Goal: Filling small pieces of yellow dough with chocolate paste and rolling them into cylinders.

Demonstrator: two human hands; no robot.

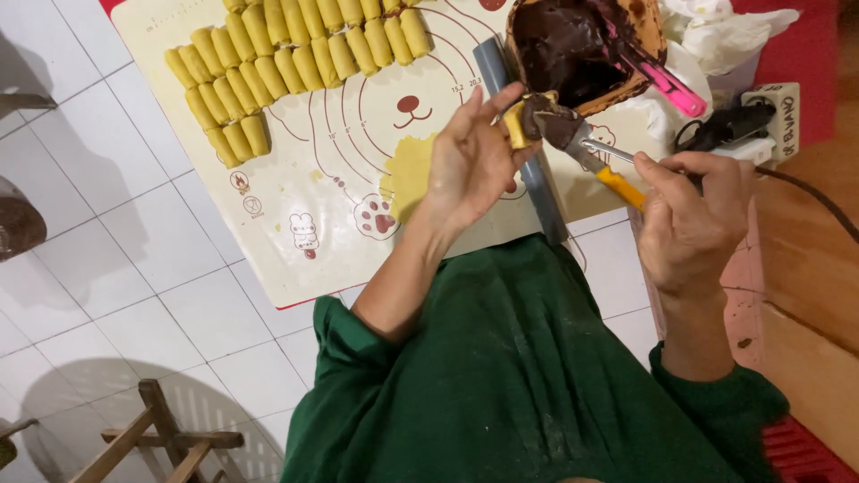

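Green-sleeved right hand gripping a yellow-handled metal spatula smeared with chocolate, left hand fingers pinching a small yellow dough piece, blade touching it, brown bowl of chocolate filling just beyond.

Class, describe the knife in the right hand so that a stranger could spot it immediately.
Start at the cream baking mat on the white tiled floor. At its right edge, the right hand holds a small knife. Unlike the pink tool in the bowl, it has a yellow handle and chocolate-smeared blade.
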